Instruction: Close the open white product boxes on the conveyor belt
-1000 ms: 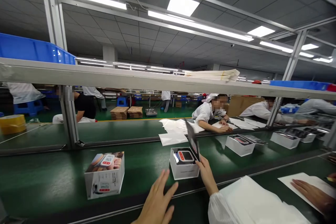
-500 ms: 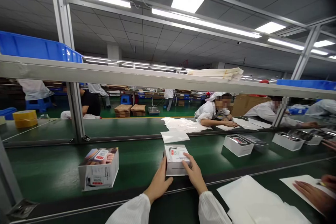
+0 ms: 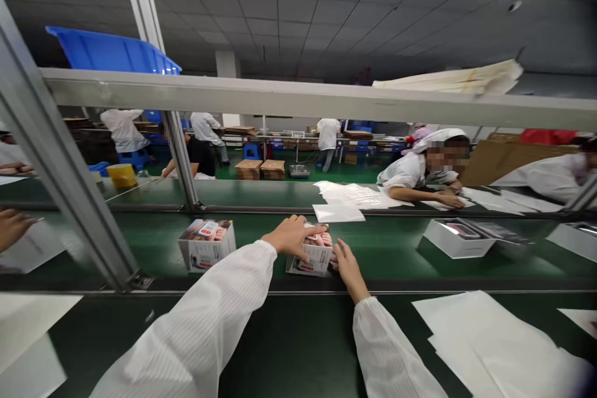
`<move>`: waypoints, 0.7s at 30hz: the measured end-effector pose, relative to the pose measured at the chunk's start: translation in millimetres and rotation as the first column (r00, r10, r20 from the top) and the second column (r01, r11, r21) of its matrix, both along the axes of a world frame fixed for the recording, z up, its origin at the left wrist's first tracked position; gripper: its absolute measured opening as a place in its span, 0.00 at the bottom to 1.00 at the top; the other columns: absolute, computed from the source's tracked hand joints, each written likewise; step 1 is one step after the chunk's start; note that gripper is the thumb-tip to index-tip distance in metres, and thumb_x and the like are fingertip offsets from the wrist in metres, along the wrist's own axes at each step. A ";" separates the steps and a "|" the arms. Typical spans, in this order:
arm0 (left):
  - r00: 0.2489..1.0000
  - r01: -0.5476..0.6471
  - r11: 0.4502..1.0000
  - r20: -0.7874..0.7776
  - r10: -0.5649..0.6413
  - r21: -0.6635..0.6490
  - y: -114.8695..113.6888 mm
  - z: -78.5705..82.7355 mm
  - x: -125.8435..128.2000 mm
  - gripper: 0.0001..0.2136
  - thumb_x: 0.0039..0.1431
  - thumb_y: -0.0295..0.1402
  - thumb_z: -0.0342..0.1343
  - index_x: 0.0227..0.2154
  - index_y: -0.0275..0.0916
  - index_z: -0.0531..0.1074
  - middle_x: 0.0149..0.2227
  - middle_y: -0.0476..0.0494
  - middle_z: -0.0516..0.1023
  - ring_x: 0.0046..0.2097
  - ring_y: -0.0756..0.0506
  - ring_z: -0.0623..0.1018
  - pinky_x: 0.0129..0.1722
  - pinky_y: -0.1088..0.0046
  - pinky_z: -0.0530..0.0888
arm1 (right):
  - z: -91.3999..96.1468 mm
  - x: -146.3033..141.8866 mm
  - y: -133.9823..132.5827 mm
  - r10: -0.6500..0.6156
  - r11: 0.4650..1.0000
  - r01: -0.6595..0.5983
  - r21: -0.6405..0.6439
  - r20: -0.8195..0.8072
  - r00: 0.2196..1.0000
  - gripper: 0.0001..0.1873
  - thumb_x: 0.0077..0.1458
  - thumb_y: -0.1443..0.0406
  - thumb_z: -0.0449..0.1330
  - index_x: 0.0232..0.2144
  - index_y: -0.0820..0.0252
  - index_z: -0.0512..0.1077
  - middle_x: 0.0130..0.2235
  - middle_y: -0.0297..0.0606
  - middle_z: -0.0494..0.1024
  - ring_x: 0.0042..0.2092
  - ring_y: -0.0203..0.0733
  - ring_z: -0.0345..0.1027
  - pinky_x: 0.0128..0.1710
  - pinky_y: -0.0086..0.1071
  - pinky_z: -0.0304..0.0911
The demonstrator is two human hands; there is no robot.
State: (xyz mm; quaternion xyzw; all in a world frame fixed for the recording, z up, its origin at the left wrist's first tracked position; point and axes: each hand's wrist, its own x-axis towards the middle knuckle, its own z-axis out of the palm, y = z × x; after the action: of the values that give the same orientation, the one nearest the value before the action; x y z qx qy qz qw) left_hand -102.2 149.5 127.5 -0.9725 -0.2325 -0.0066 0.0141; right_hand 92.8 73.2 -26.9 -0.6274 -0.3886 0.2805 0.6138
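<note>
A small printed carton (image 3: pixel 310 261) sits on the green conveyor belt in front of me, with a picture on its top and print on its near side. My left hand (image 3: pixel 290 237) is closed over its top and left part, covering much of the picture, thumb on the near side. At the carton's right edge is my right hand (image 3: pixel 349 268), fingers extended and apart; whether the fingertips touch the side is hard to tell. To the left stands a similar printed carton (image 3: pixel 208 247), upright on the belt.
Open white boxes (image 3: pixel 454 241) stand on the belt at right. White sheets (image 3: pixel 485 342) lie at lower right, and others (image 3: pixel 340 212) beyond the carton. A metal post (image 3: pixel 74 137) rises at left. Another person's hand (image 3: pixel 13 227) is at far left; a co-worker (image 3: pixel 420 168) leans over papers opposite.
The carton has been turned, so its picture now faces up and a printed side faces me. My left hand has moved from its left side onto its top. The camera view has shifted.
</note>
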 end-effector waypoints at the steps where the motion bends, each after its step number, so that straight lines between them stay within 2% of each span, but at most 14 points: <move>1: 1.000 -0.015 1.000 -0.025 0.014 -0.018 3.1 -1.9 -5.1 0.49 0.48 0.54 0.67 0.68 0.58 0.46 0.58 0.36 0.62 0.57 0.30 0.65 0.52 0.56 0.66 | -0.1 -1.9 -4.3 0.023 0.999 -0.023 -0.026 0.001 1.000 0.35 0.55 0.46 0.55 0.59 0.59 0.66 0.46 0.45 0.79 0.41 0.49 0.77 0.34 0.36 0.71; 4: 0.998 -0.037 0.997 -0.059 0.033 -0.067 7.9 -5.5 -18.2 0.47 0.50 0.52 0.66 0.68 0.60 0.44 0.59 0.35 0.61 0.58 0.30 0.64 0.51 0.56 0.66 | 0.0 -5.8 -15.7 0.072 0.997 -0.071 -0.031 0.017 0.997 0.33 0.54 0.47 0.56 0.56 0.60 0.69 0.48 0.46 0.78 0.43 0.49 0.76 0.37 0.37 0.70; 8: 0.999 -0.029 0.998 -0.041 0.027 -0.052 8.5 -6.7 -27.9 0.48 0.49 0.52 0.67 0.68 0.60 0.45 0.58 0.36 0.62 0.58 0.30 0.64 0.52 0.56 0.65 | -2.6 -8.3 -23.4 0.064 0.998 -0.064 0.001 0.058 0.996 0.31 0.55 0.48 0.55 0.52 0.61 0.71 0.47 0.46 0.79 0.41 0.48 0.76 0.40 0.39 0.69; 13: 0.993 -0.111 0.993 -0.033 0.110 -0.048 13.9 -9.0 -37.8 0.49 0.49 0.54 0.66 0.69 0.57 0.44 0.58 0.34 0.63 0.56 0.30 0.66 0.50 0.56 0.68 | -8.2 -5.7 -26.2 0.061 0.998 -0.063 0.026 0.096 0.994 0.28 0.54 0.47 0.55 0.47 0.61 0.75 0.44 0.45 0.80 0.39 0.47 0.76 0.40 0.38 0.69; 16: 0.992 -0.116 0.992 -0.044 0.114 -0.048 14.2 -7.3 -47.7 0.49 0.49 0.55 0.66 0.69 0.56 0.44 0.64 0.32 0.58 0.62 0.26 0.61 0.55 0.48 0.64 | -11.3 -3.8 -26.4 0.058 0.997 -0.062 0.036 0.103 0.993 0.27 0.54 0.48 0.55 0.46 0.61 0.75 0.44 0.45 0.80 0.39 0.46 0.76 0.40 0.38 0.69; 19: 0.994 -0.086 0.995 0.070 0.082 0.056 -6.8 -7.7 -55.3 0.50 0.47 0.55 0.67 0.69 0.52 0.46 0.70 0.32 0.44 0.68 0.23 0.45 0.62 0.38 0.49 | -14.1 -5.3 -25.0 0.035 0.998 -0.040 0.050 0.110 0.993 0.26 0.55 0.48 0.55 0.45 0.61 0.76 0.43 0.45 0.80 0.38 0.46 0.76 0.39 0.37 0.69; 21: 0.980 -0.040 0.989 0.201 0.011 0.143 -35.7 -16.3 -55.9 0.48 0.48 0.52 0.68 0.68 0.48 0.50 0.71 0.32 0.40 0.70 0.25 0.39 0.64 0.40 0.44 | -14.8 -8.9 -24.3 0.015 0.997 -0.023 0.077 0.111 0.994 0.27 0.54 0.47 0.55 0.43 0.61 0.76 0.42 0.45 0.81 0.36 0.46 0.76 0.38 0.37 0.70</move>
State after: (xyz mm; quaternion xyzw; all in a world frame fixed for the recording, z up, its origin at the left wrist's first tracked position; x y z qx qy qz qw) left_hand -158.1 113.9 111.2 -0.9602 -0.2441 -0.1207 0.0619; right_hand 83.9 48.9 -41.7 -0.6136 -0.4385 0.2359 0.6129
